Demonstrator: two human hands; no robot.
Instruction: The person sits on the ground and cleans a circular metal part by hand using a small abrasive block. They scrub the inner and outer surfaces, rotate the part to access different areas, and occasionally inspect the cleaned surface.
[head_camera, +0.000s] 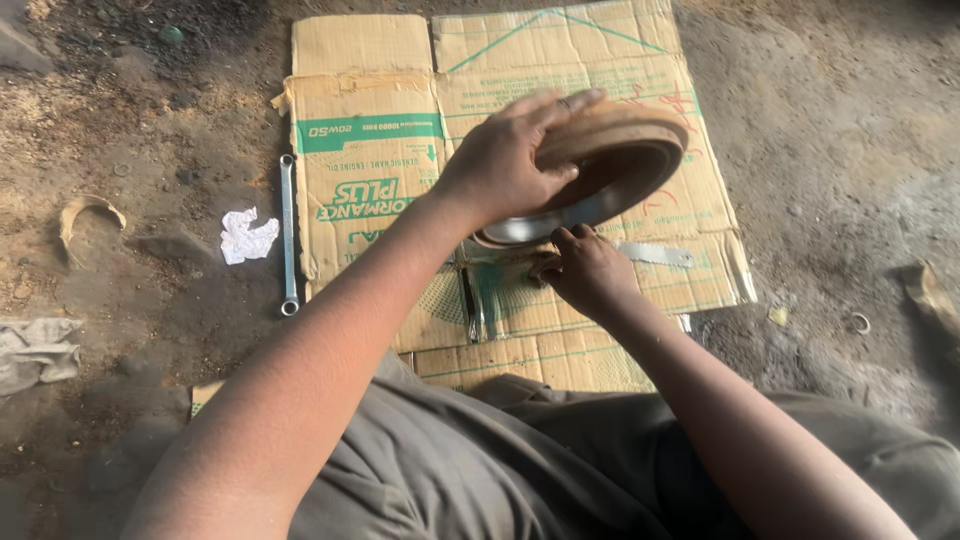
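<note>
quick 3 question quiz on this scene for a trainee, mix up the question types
1. True or false: the left hand grips the round drum-like part from above.
2. What lies on the ground left of the cardboard? A) spanner B) hammer C) pliers
3. What white thing lies beside the spanner?

Key: 1 true; 2 A; 3 crumpled paper.

Both hands, left hand (500, 160) and right hand (585, 270), tilt a round drum (625, 160) over cardboard (365, 120).
</note>
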